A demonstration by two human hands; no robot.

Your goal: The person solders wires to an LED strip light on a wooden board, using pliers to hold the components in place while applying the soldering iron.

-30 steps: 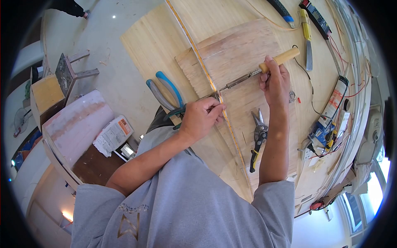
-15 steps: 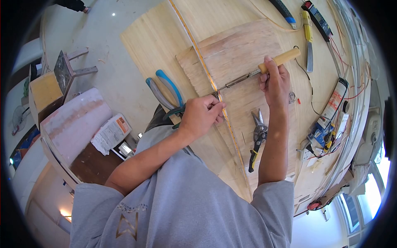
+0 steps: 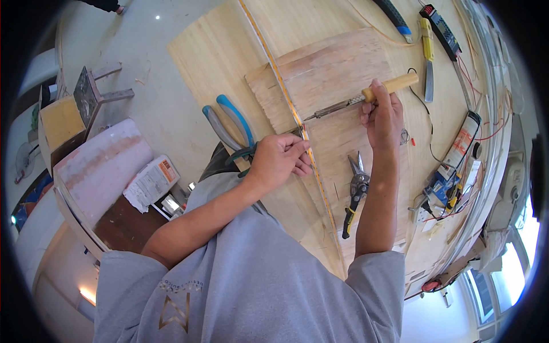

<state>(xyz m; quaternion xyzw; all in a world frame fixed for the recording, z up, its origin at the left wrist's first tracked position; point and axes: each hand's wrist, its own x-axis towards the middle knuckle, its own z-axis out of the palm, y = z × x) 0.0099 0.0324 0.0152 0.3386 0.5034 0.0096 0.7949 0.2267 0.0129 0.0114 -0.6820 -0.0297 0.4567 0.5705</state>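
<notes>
The right hand (image 3: 383, 117), right of the middle of the frame in the head view, was closed on the wooden handle of a soldering iron (image 3: 343, 105), whose tip pointed left and slightly down toward a long narrow strip (image 3: 281, 80); whether tip and strip touched could not be told. The strip ran from the upper edge of the frame down to the lower middle, across pale boards (image 3: 329, 66) on the surface (image 3: 214, 48). The left hand (image 3: 277, 160) was at the strip's left side, fingers bent and close together; what they gripped could not be told. Blue-and-grey-handled pliers (image 3: 233, 120) reached up and left from beside it, their front partly hidden. Snips (image 3: 358, 186) lay between the forearms, jaws pointing up. A yellow-handled scraper (image 3: 427, 57) lay in the upper right of the frame, and a cartridge tube (image 3: 462, 140) lay farther down at the right.
</notes>
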